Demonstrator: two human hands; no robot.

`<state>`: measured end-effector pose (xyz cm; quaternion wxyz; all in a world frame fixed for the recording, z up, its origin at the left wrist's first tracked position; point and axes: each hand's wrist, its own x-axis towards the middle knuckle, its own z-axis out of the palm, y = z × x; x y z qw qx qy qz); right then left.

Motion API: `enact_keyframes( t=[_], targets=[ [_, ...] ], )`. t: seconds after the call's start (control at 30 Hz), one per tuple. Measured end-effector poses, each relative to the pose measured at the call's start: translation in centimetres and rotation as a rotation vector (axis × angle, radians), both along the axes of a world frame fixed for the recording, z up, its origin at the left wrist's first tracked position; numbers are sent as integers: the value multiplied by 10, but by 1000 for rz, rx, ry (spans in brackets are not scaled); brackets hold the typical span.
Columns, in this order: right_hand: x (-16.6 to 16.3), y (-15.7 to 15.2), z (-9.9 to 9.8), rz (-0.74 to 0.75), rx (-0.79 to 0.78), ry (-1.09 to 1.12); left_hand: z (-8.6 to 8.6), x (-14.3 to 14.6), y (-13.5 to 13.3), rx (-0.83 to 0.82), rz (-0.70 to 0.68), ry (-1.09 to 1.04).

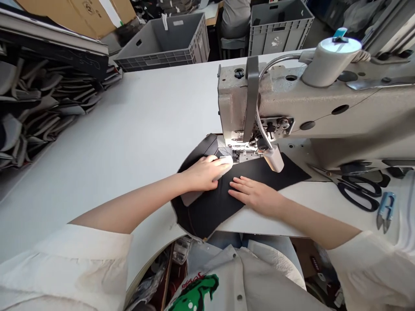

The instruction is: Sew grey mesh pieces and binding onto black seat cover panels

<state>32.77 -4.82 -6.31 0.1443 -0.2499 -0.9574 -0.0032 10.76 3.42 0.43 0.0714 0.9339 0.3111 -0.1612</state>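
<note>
A black fabric piece (210,211) with a grey underside lies across the sewing bed, its left part curved and folded up. My left hand (207,172) is closed on the folded part, its fingertips bright under the lamp and close to the needle area. What lies under those fingers is partly hidden. Flat on the same fabric, to the right, rests my right hand (256,194) with its fingers stretched out. The sewing machine (233,99) stands just beyond both hands. Its presser foot area (241,151) is lit, and a small lamp (274,159) hangs over the fabric.
Black-handled scissors (358,194) and blue thread snips (385,211) lie at the right. Stacked fabric pieces (48,95) crowd the left edge of the white table (145,125). Behind it stand two grey crates (162,41), a cardboard box (81,17) and a seated person (236,19).
</note>
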Motion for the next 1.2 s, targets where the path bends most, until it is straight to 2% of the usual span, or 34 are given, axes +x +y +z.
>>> enact_keyframes(
  t=[0.07,0.13,0.23,0.33,0.4,0.5,0.6,0.7,1.0,1.2],
  targets=[
    [10,1,0,-2,-26,0,0,4,1,63,-32,17],
    [11,-2,-1,-114,-3,17,-3,6,3,114,-60,-7],
    [-5,-13,-4,-348,92,11,-7,6,7,160,-55,-53],
    [-22,-21,-7,-446,162,-45,-7,8,11,208,-10,-41],
    [-24,-22,-5,-444,188,-71,-6,9,12,210,-21,-18],
    [-11,-17,-1,-359,197,-71,-5,10,10,179,-70,10],
    [5,-7,2,-223,138,-26,-6,9,10,124,-64,14],
    [11,-1,2,-165,87,25,-8,8,12,79,-36,-1],
    [8,-10,1,-260,42,-5,-8,16,9,110,-27,-37],
    [11,-8,2,-276,76,5,-5,19,14,56,3,-30]
  ],
)
